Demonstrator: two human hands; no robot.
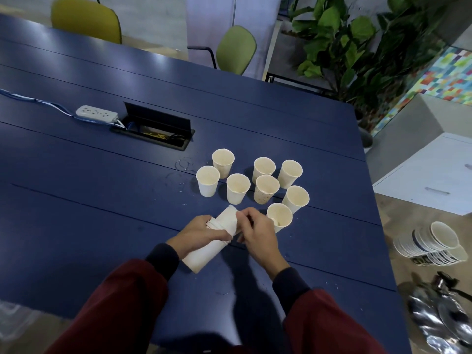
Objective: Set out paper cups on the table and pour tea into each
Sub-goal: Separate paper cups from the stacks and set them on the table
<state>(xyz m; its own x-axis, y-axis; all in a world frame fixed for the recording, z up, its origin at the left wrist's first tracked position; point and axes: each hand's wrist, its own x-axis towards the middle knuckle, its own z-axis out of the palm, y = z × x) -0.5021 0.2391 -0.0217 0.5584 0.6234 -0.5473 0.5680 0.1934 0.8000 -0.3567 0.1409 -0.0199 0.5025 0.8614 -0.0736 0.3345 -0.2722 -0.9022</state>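
Note:
Several cream paper cups stand upright in a loose cluster on the blue table (102,200), among them a left one (207,181), a back one (223,163) and the nearest one (279,217). My left hand (201,232) grips a nested stack of paper cups (204,252) lying tilted on its side, open end toward the cluster. My right hand (258,233) pinches the outermost cup (228,218) at the stack's open end, right beside the nearest standing cup.
An open cable box (158,132) sits in the table with a white power strip (97,114) to its left. Water drops mark the table near the cups. On the floor at right lie another cup stack (431,247) and crumpled silver foil (439,315). Chairs and plants stand beyond.

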